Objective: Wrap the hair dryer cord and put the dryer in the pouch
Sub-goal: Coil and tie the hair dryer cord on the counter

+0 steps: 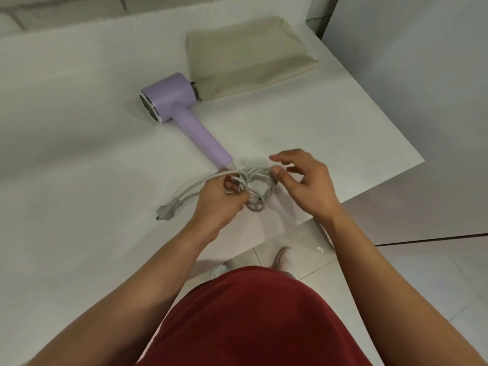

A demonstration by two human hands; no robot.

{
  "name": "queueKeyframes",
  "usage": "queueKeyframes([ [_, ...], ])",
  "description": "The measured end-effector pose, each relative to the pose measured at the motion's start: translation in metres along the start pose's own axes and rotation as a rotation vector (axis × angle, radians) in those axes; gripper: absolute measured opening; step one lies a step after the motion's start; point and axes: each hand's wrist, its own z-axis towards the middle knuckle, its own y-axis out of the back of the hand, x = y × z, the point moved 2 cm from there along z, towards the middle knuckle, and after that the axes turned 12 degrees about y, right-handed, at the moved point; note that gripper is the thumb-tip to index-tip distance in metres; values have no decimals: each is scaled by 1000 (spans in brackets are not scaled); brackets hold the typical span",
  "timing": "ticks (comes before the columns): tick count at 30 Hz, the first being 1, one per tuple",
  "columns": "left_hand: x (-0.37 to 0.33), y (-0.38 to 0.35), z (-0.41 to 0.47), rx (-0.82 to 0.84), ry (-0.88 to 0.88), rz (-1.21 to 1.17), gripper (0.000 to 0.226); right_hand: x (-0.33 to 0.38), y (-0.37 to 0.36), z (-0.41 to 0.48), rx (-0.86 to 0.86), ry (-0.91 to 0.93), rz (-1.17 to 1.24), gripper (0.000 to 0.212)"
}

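Observation:
A lilac hair dryer [176, 107] lies on its side on the white table [79, 159], handle pointing toward me. Its grey cord [260, 187] is gathered into several loops just off the handle's end. My left hand [221, 202] grips the bundle of loops, fingers curled round it. My right hand [303, 180] is at the right side of the loops, thumb touching the cord and the other fingers spread loosely above it. The loose end with the plug [166, 211] trails left on the table. A beige fabric pouch [245, 55] lies flat behind the dryer's nozzle.
The table's right edge [396, 178] runs diagonally close to my right hand, with tiled floor [435, 273] beyond it. A tiled wall [66, 11] borders the far side. My feet [282, 260] stand below the table's near corner.

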Motion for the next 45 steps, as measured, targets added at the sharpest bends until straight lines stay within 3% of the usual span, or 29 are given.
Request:
queueKeyframes([
  [4, -12, 8, -4, -34, -160, 180, 29, 12, -3, 22, 277, -213, 178, 42],
  [7, -22, 16, -2, 17, -210, 243, 30, 16, -10, 26, 423, -146, 132, 29],
  [14, -24, 38, 4, 162, -56, -7, 38, 14, -11, 23, 276, -162, 242, 21],
  [19, -13, 57, 1, 141, 43, 179, 28, 16, -7, 23, 229, -226, 309, 18],
  [22, -9, 53, -5, 246, 91, 157, 37, 20, -11, 22, 203, -271, 444, 20],
  [27, -16, 37, -21, 355, 53, -199, 28, 24, -28, 9, 39, -379, 672, 24],
  [31, -20, 31, -29, 229, -34, -60, 29, 29, -41, -6, -14, -415, 767, 24],
  [35, -20, 39, -30, 47, -100, 8, 32, 29, -39, -7, 34, -439, 657, 30],
  [38, -26, 50, -33, -43, -218, 208, 33, 28, -20, -2, 126, -236, 359, 72],
  [40, -31, 55, -38, -59, -300, 347, 41, 37, -8, 6, 178, 9, 154, 85],
  [42, -39, 59, -42, -43, -332, 431, 36, 41, -3, 17, 278, 334, -145, 81],
  [45, -47, 67, -44, -39, -325, 455, 33, 39, -8, 35, 328, 612, -453, 43],
])
